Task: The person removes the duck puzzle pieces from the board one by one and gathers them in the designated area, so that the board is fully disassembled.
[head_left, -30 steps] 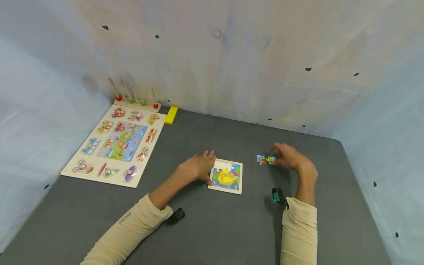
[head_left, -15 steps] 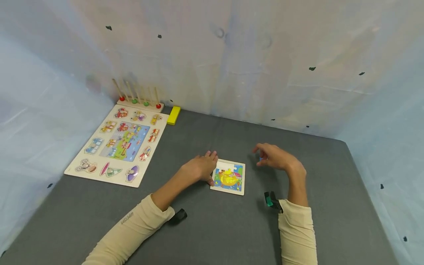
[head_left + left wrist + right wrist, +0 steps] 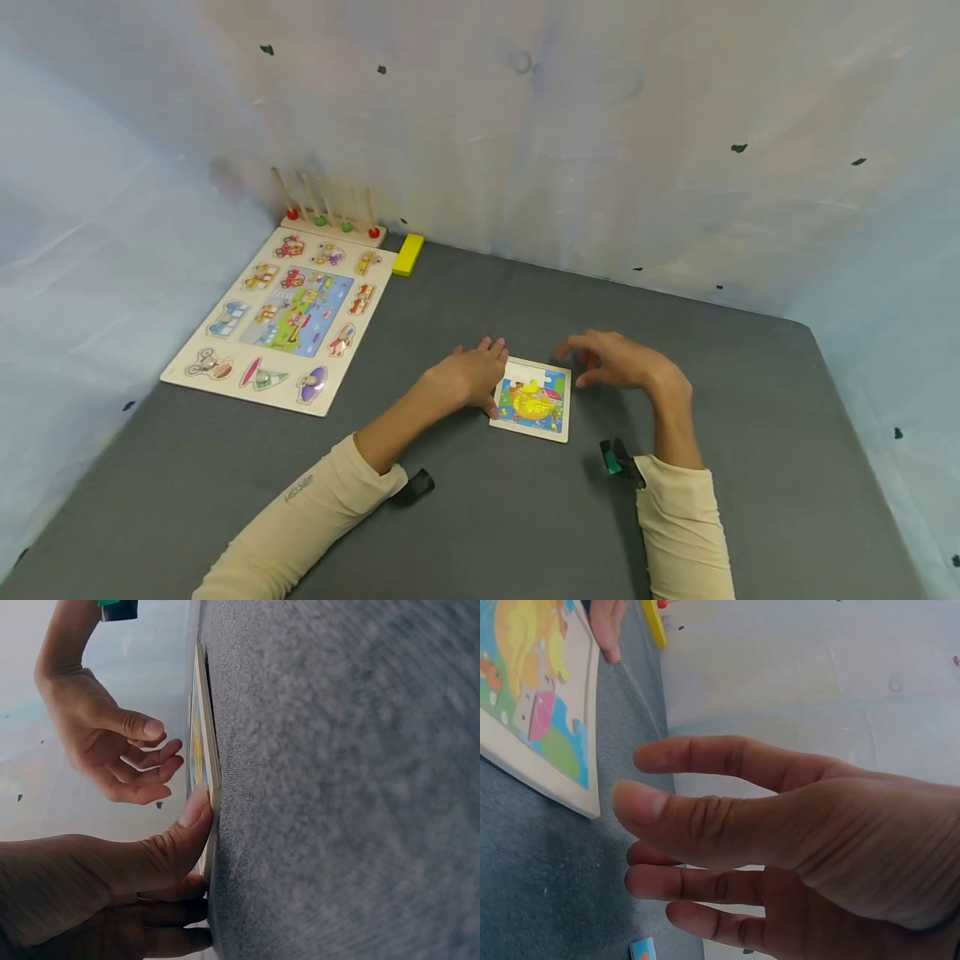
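Note:
A small square jigsaw puzzle (image 3: 531, 404) in a pale wooden frame lies on the table, with a yellow bird pictured and a bare patch at its upper left. My left hand (image 3: 468, 377) rests along the frame's left side, its thumb pressing the edge in the left wrist view. Just right of the puzzle hovers my right hand (image 3: 622, 360), fingers loosely bent and apart. In the right wrist view nothing shows between thumb and index finger. Below those fingers lies part of a blue jigsaw piece (image 3: 643, 949); the head view hides it behind the hand.
A large wooden picture board (image 3: 217, 387) with vehicle and toy shapes lies at the left. Behind it stands a rack with upright pegs (image 3: 333, 229) and red and green beads. A yellow block (image 3: 408, 255) sits beside the board. Pale sheeting walls surround the grey table (image 3: 495, 533).
My right hand has moved left from the two loose jigsaw pieces toward the puzzle. Those pieces are now covered in the head view. The left hand stays at the frame; the head view shifts slightly.

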`<state>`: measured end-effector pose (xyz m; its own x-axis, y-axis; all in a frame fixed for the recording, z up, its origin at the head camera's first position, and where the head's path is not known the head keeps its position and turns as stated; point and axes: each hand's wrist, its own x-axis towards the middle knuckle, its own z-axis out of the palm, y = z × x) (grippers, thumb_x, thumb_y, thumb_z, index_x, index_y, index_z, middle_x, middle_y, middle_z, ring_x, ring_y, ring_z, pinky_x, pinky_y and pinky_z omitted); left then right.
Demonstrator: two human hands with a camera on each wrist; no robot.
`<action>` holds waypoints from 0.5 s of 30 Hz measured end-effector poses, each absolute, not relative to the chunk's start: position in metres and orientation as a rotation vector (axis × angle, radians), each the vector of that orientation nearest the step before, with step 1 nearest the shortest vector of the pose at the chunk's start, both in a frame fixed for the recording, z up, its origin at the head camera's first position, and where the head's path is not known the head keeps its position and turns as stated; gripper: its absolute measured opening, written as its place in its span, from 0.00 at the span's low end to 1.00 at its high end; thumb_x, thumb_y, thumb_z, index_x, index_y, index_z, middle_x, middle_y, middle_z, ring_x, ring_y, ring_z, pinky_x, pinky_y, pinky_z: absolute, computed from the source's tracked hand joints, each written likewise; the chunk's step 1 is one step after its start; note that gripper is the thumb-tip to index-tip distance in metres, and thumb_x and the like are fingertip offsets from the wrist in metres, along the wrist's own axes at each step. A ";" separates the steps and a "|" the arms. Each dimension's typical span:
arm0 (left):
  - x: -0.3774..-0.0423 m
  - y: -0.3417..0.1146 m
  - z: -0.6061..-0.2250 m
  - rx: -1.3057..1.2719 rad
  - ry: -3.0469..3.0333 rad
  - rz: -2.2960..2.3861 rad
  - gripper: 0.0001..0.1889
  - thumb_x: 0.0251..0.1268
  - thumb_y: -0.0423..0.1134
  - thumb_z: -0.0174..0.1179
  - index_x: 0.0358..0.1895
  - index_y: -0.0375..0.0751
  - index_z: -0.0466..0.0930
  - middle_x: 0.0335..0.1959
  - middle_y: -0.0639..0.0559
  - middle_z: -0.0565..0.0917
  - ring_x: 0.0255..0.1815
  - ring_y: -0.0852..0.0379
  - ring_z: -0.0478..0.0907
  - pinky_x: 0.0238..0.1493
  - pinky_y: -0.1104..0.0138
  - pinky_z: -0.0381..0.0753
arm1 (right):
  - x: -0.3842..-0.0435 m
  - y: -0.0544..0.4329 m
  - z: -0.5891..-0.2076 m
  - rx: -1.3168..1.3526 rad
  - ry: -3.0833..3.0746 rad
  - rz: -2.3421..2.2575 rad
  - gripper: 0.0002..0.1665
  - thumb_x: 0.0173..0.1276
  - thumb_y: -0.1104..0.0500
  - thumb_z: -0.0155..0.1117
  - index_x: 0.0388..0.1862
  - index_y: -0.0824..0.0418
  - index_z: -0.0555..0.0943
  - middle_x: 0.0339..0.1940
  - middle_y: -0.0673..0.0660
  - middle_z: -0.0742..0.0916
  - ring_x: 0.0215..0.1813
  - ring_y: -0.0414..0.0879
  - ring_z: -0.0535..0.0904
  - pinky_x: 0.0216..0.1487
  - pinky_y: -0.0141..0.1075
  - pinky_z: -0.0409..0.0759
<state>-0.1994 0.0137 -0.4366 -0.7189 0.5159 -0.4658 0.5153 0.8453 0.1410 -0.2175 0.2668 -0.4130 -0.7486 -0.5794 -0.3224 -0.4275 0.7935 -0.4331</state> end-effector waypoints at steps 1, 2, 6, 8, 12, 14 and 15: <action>-0.200 0.015 -0.436 0.759 2.523 0.001 0.56 0.61 0.57 0.73 0.84 0.36 0.51 0.88 0.42 0.49 0.89 0.43 0.48 0.80 0.41 0.65 | -0.218 0.267 -0.412 -0.757 2.527 -0.460 0.23 0.70 0.64 0.72 0.62 0.54 0.82 0.52 0.61 0.85 0.52 0.54 0.80 0.52 0.48 0.81; -0.200 0.017 -0.436 0.758 2.522 -0.001 0.56 0.61 0.57 0.73 0.84 0.36 0.51 0.88 0.42 0.49 0.89 0.43 0.48 0.80 0.42 0.65 | -0.218 0.267 -0.412 -0.762 2.515 -0.458 0.23 0.70 0.63 0.72 0.62 0.53 0.82 0.53 0.62 0.85 0.52 0.54 0.81 0.52 0.48 0.81; -0.201 0.018 -0.436 0.771 2.527 -0.021 0.55 0.62 0.57 0.73 0.84 0.36 0.52 0.88 0.42 0.50 0.89 0.44 0.49 0.80 0.42 0.66 | -0.219 0.263 -0.411 -0.772 2.485 -0.464 0.24 0.70 0.62 0.73 0.64 0.53 0.83 0.54 0.61 0.85 0.53 0.54 0.81 0.53 0.48 0.82; -0.202 0.018 -0.436 0.773 2.530 -0.038 0.55 0.62 0.57 0.72 0.84 0.36 0.52 0.88 0.42 0.50 0.89 0.44 0.49 0.80 0.42 0.66 | -0.219 0.260 -0.411 -0.780 2.472 -0.474 0.25 0.69 0.62 0.73 0.65 0.53 0.83 0.54 0.60 0.85 0.53 0.54 0.82 0.53 0.47 0.83; -0.201 0.016 -0.435 0.767 2.525 -0.044 0.55 0.62 0.57 0.72 0.84 0.36 0.51 0.88 0.42 0.49 0.89 0.43 0.48 0.80 0.42 0.66 | -0.220 0.253 -0.413 -0.804 2.438 -0.484 0.27 0.68 0.62 0.74 0.66 0.54 0.82 0.52 0.59 0.85 0.50 0.51 0.82 0.51 0.43 0.83; -0.200 0.016 -0.436 0.765 2.521 -0.033 0.55 0.61 0.57 0.73 0.84 0.36 0.52 0.88 0.42 0.49 0.89 0.43 0.48 0.80 0.41 0.66 | -0.220 0.251 -0.415 -0.819 2.425 -0.485 0.27 0.67 0.62 0.75 0.65 0.55 0.82 0.50 0.59 0.85 0.47 0.48 0.81 0.49 0.40 0.82; -0.200 0.016 -0.436 0.767 2.519 -0.025 0.56 0.61 0.57 0.73 0.84 0.36 0.52 0.88 0.42 0.49 0.89 0.42 0.49 0.80 0.41 0.66 | -0.220 0.250 -0.416 -0.828 2.424 -0.483 0.27 0.67 0.62 0.75 0.65 0.56 0.82 0.48 0.59 0.85 0.45 0.47 0.80 0.47 0.39 0.81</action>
<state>-0.1996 0.0156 -0.4359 -0.7145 0.5177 -0.4706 0.5269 0.8407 0.1249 -0.2197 0.2499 -0.4164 -0.6728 -0.6437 -0.3647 -0.4550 0.7487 -0.4821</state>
